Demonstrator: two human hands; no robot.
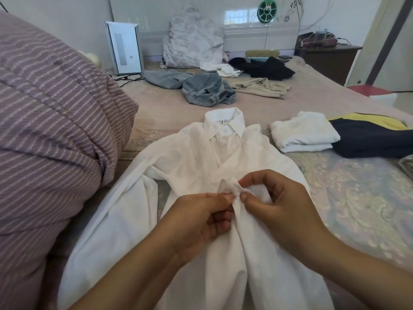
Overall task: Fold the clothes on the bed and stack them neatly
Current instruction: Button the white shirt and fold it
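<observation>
White cotton, thin and creased, is spread collar-away on the bed [335, 198]; this white shirt [201, 157] is pinched at its front opening by the left hand [201, 215] and the right hand [279, 204], fingertips curled tight together, probably so a button can be fastened, though none is clearly seen; no containers are visible; a folded white garment [304, 133] lies to the right.

The bed [348, 198] carries a white shirt [201, 157], folded clothes [304, 133], jeans [207, 89] and a striped quilt [49, 121].
</observation>
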